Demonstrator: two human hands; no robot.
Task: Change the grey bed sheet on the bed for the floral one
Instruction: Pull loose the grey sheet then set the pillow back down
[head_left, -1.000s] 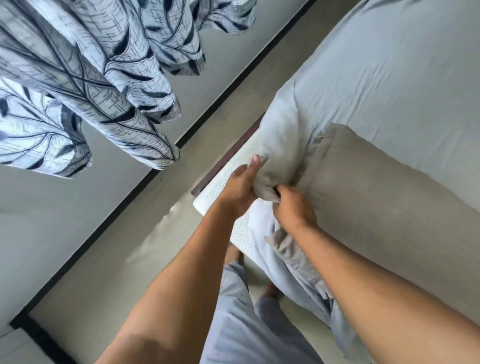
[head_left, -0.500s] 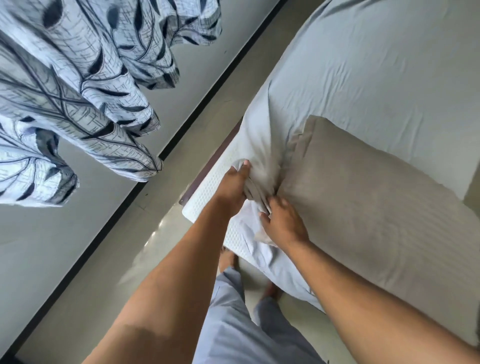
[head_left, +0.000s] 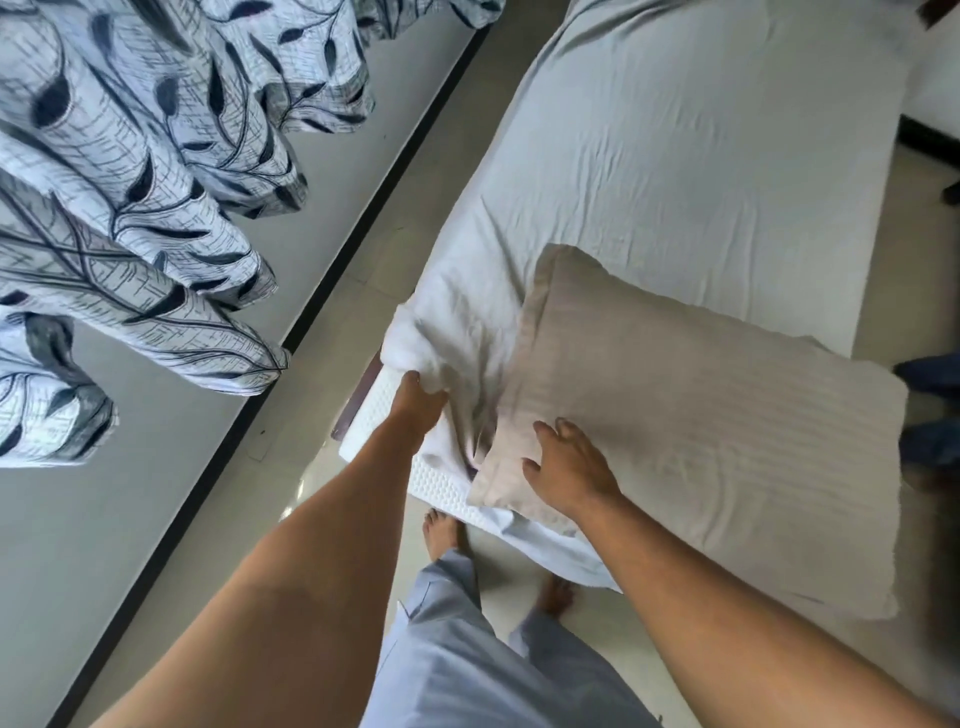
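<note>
Across the right half of the frame, the grey bed sheet (head_left: 701, 156) covers most of the bed, wrinkled, flat toward the top. Its near-left corner is off the mattress and bunched up at frame centre. Upper left, I see a leaf-print fabric (head_left: 130, 182) hanging in folds, white with dark leaves. I can't tell whether it is the floral sheet or a curtain; it hangs well apart from the bed, with a strip of pale floor (head_left: 363, 260) between them.

A beige striped pillow (head_left: 701, 441) lies on the sheet at centre right, its lower-left corner hanging over the bed edge. Grey trousers (head_left: 467, 665) fill the bottom centre. A white textured mattress (head_left: 441, 486) shows bare at the uncovered corner, just left of the pillow.

My read on the left hand (head_left: 418, 402): fingers clenched into the bunched sheet corner, holding it above the mattress edge. The right hand (head_left: 566, 462) has its fingers spread and released, palm down on the pillow's near corner, gripping nothing. One bare foot (head_left: 441, 530) stands on the floor below the mattress corner.
</note>
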